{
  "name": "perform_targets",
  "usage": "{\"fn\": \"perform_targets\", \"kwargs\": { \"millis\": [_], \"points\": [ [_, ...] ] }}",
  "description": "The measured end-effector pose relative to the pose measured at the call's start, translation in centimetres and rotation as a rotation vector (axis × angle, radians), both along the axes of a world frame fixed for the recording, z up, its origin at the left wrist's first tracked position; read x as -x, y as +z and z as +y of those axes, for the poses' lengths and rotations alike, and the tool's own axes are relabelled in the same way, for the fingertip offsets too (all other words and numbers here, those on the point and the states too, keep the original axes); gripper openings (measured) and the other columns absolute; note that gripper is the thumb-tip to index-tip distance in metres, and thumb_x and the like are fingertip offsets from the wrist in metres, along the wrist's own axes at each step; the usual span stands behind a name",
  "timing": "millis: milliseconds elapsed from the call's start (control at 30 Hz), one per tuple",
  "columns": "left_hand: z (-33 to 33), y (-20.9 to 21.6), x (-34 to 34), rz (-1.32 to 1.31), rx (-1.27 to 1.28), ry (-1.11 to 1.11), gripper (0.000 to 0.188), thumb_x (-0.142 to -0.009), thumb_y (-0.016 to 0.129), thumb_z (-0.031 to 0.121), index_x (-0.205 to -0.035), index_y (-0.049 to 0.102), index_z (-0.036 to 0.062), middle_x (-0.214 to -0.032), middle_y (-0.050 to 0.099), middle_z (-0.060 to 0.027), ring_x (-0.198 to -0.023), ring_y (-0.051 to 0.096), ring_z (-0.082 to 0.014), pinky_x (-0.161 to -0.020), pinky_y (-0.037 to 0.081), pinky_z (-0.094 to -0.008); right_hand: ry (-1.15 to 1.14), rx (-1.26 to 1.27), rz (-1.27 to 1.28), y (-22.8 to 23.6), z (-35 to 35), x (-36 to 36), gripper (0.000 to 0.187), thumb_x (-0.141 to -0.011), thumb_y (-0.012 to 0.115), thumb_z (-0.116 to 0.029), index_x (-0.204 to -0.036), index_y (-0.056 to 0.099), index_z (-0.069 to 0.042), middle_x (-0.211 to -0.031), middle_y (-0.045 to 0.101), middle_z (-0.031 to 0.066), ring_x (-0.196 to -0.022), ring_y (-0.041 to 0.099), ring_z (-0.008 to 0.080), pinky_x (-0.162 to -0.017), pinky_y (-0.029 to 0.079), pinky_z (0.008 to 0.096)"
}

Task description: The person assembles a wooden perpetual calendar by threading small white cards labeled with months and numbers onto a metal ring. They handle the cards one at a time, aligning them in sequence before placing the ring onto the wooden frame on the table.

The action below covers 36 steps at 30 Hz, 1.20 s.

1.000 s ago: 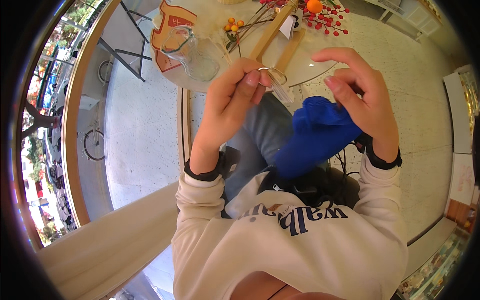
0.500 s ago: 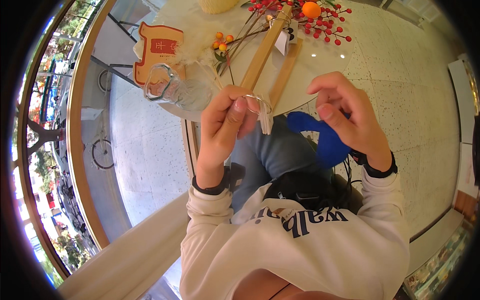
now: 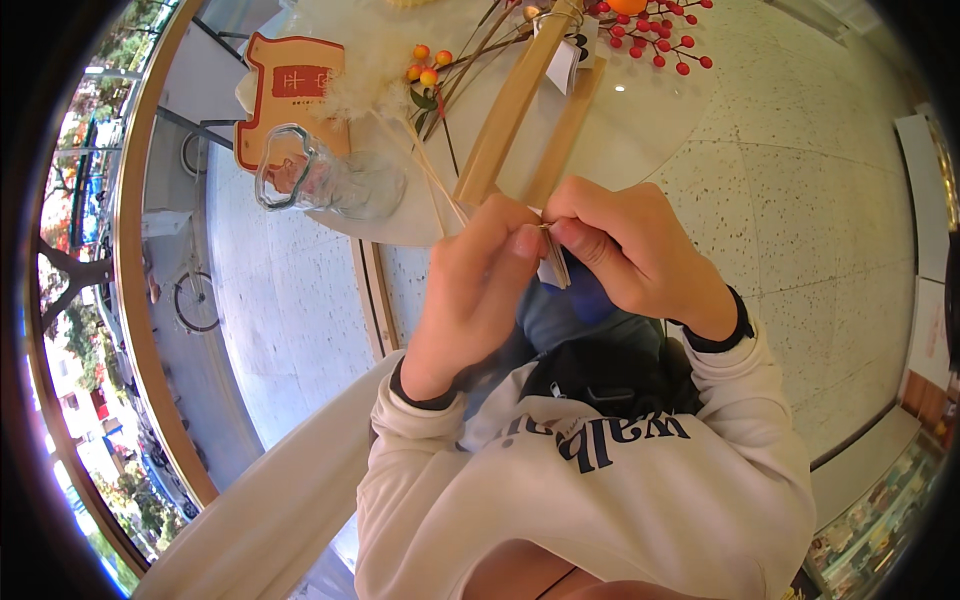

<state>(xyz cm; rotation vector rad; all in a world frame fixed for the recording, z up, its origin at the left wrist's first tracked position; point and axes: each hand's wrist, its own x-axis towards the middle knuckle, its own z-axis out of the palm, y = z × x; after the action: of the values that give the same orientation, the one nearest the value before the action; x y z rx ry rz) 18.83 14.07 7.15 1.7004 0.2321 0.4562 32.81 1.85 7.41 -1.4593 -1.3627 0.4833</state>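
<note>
My left hand (image 3: pixel 480 270) and my right hand (image 3: pixel 640 255) meet over my lap, just off the near table edge. Both pinch a thin metal ring (image 3: pixel 546 226), mostly covered by the fingertips. A small stack of white cards (image 3: pixel 555 268) hangs edge-on from it, between the hands. Right beyond the fingers lies a wooden stand (image 3: pixel 515 110) with two bars. At its far end, white cards with dark print (image 3: pixel 566 62) hang from another ring. Whether the pinched ring is open or closed cannot be seen.
A clear glass vase (image 3: pixel 370 185) lies on its side at the table's left edge, by an orange-brown card (image 3: pixel 290 115). Red berry sprigs (image 3: pixel 660 45), yellow-orange berries (image 3: pixel 428 76) and pale fluffy stems (image 3: pixel 375 75) lie beyond. A blue piece (image 3: pixel 590 295) rests on my lap.
My right hand has come in from the right and now pinches the ring beside my left hand. The cards have shifted slightly right, and the view has moved a little.
</note>
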Motion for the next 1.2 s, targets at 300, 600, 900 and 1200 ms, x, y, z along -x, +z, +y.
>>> {"fn": "perform_targets", "kwargs": {
  "millis": [300,600,900,1200],
  "points": [
    [-0.4,-0.8,0.2,-0.176,-0.222,0.115,0.009,-0.096,0.051,0.005,-0.095,0.058,0.0,-0.062,0.057,-0.0064,-0.052,0.051,-0.0133,-0.051,0.042,-0.0251,-0.078,-0.123,0.169,-0.2,0.2,2.0,0.02,-0.1,0.049,-0.017,-0.087,0.055,-0.003,-0.062,0.051,0.0008,-0.048,0.046,0.0077,-0.047,0.035,0.023],
    [-1.3,-1.6,-0.3,-0.372,0.051,0.244,0.013,-0.099,0.046,0.006,-0.097,0.056,-0.0011,-0.07,0.059,-0.0064,-0.055,0.051,-0.0091,-0.053,0.042,-0.0233,-0.072,-0.197,0.436,-0.1,0.5,2.5,0.009,-0.097,0.051,-0.007,-0.092,0.055,-0.001,-0.071,0.056,0.0035,-0.058,0.053,0.009,-0.054,0.041,0.0236],
    [1.1,-0.3,0.5,-0.217,-0.254,0.333,0.021,-0.097,0.051,0.008,-0.109,0.063,-0.0036,-0.068,0.051,0.0001,-0.061,0.043,-0.0034,-0.053,0.032,-0.0193,-0.195,-0.116,0.367,-0.8,-1.6,0.9,0.016,-0.099,0.053,-0.016,-0.092,0.056,-0.003,-0.068,0.056,0.0021,-0.059,0.052,0.008,-0.055,0.04,0.022],
    [4.6,-1.0,-0.9,-0.051,-0.214,0.408,0.024,-0.099,0.047,0.011,-0.109,0.065,-0.0019,-0.093,0.066,-0.0082,-0.089,0.06,-0.0125,-0.076,0.047,-0.0251,-0.313,0.138,0.187,-3.1,1.3,-0.3,0.014,-0.096,0.055,-0.014,-0.093,0.056,-0.001,-0.065,0.06,0.0098,-0.057,0.059,0.0194,-0.054,0.043,0.0299]
  ]
}}
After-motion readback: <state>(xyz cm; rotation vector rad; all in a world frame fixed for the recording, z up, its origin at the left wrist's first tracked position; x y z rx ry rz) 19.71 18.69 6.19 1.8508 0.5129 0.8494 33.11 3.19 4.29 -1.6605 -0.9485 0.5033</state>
